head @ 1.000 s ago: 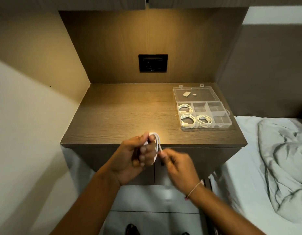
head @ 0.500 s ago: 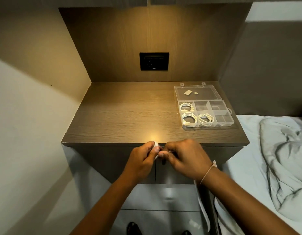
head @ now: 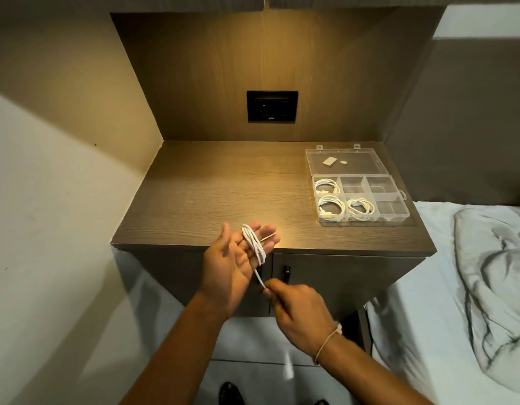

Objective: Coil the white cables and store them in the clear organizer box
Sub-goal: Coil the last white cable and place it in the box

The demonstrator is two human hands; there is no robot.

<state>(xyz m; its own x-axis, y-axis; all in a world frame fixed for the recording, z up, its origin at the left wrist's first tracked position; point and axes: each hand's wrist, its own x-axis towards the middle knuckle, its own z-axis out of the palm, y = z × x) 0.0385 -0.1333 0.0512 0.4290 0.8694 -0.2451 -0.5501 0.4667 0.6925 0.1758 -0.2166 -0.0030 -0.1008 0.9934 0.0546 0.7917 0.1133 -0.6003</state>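
Note:
A white cable [head: 254, 244] is wound in several loops around the spread fingers of my left hand [head: 234, 266], held palm up over the table's front edge. My right hand [head: 296, 309], just below it, pinches the cable's loose end between thumb and fingers. The clear organizer box [head: 383, 200] lies open at the table's back right, its lid flat behind it. Three coiled white cables [head: 330, 207] lie in its left and middle compartments; the right-hand compartments show nothing inside.
The wooden bedside table [head: 218, 194] has a black socket panel [head: 272, 106] on the back wall. Cabinet doors with dark handles [head: 286, 273] are below the top. A bed with a crumpled grey blanket [head: 492, 276] lies to the right. A wall is on the left.
My left hand has opened palm up, showing the cable looped around its fingers. My right hand has dropped down and back, pulling the loose end taut.

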